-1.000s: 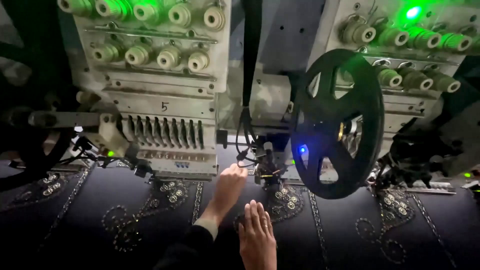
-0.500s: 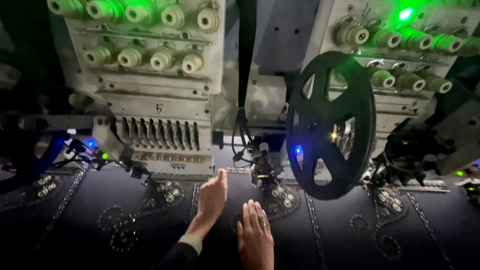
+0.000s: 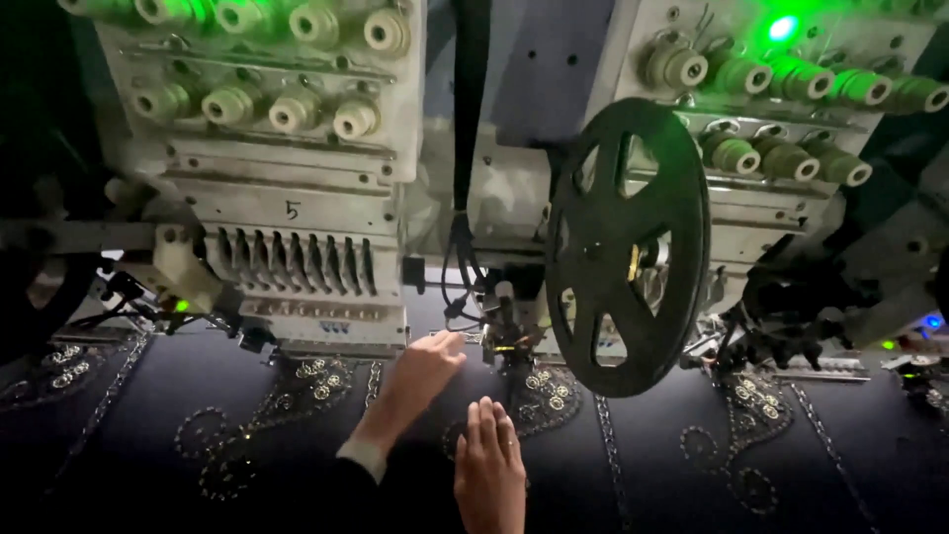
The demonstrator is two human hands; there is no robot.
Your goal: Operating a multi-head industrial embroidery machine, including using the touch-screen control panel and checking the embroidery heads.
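Mid-frame, the left hand [image 3: 420,374] pinches at thread by the needle [image 3: 504,341]; the right hand [image 3: 489,465] lies flat, fingers together, on the cloth [image 3: 247,396]. Fingers so near risk a prick if the head [image 3: 306,247] starts.

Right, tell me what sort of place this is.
Most likely an embroidery workshop. A multi-head embroidery machine carries rows of thread tension knobs, a black sequin reel hangs beside it, and dark fabric with beaded scroll motifs lies beneath, where the left hand and right hand work.
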